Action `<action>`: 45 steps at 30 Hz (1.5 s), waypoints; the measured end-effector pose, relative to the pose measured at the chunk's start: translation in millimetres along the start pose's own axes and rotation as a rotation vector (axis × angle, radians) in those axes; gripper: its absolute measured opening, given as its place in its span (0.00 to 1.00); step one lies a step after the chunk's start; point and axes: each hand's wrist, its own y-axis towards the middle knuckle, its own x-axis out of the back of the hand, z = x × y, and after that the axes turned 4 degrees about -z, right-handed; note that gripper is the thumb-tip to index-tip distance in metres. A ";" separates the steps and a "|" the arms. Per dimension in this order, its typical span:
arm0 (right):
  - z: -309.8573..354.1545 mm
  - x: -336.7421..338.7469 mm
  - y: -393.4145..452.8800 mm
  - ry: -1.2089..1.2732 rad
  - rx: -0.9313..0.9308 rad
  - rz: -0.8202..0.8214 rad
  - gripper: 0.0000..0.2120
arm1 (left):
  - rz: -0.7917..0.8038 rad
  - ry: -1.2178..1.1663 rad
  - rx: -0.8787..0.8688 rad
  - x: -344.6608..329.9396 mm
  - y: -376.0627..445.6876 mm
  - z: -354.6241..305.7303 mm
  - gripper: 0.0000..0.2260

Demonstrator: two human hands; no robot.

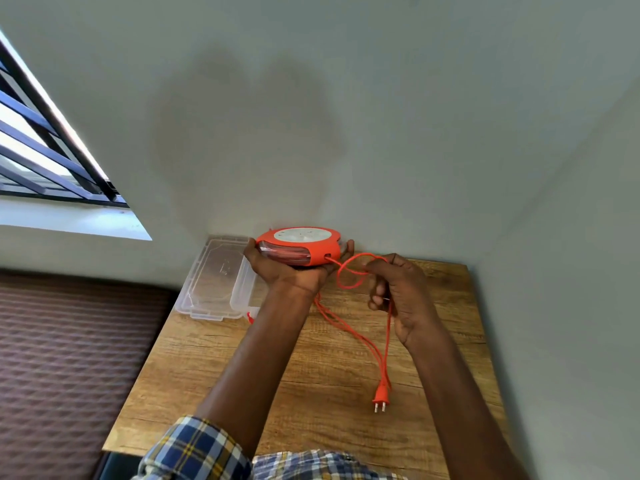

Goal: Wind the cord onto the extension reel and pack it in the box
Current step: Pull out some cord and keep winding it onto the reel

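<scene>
Up near the wall, the left hand makes its grip from below: palm under the orange extension reel, thumb curled up one side and fingertips showing past the far side, so the reel sits lifted off the bench with its white socket face upward. Just beside it, the right hand has its fingers curled round the orange cord, pinching a loop of it close to the hole in the reel's rim where the cord comes out. From that grip the cord drops in slack double strands across the wooden bench and ends in a two-pin plug lying flat on the wood, pins pointing toward the person. Left of the reel, a clear plastic box stands open on the far left corner of the bench, touching the wall. A plaid sleeve shows at the bottom edge. Beyond the bench's left side lies a brown ribbed surface, and a barred window sits above it.
</scene>
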 end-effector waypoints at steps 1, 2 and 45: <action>0.5 0.9 0.6 -0.065 0.056 -0.072 0.06 | 0.008 0.004 0.008 0.6 -0.8 0.4 0.41; 1.1 2.9 1.4 -0.129 0.104 -0.106 0.06 | 0.010 0.013 0.009 0.7 -2.1 1.3 0.41; -3.8 80.5 41.1 -1.041 0.079 0.144 0.18 | 0.241 -0.025 -0.279 18.6 -27.1 -72.5 0.44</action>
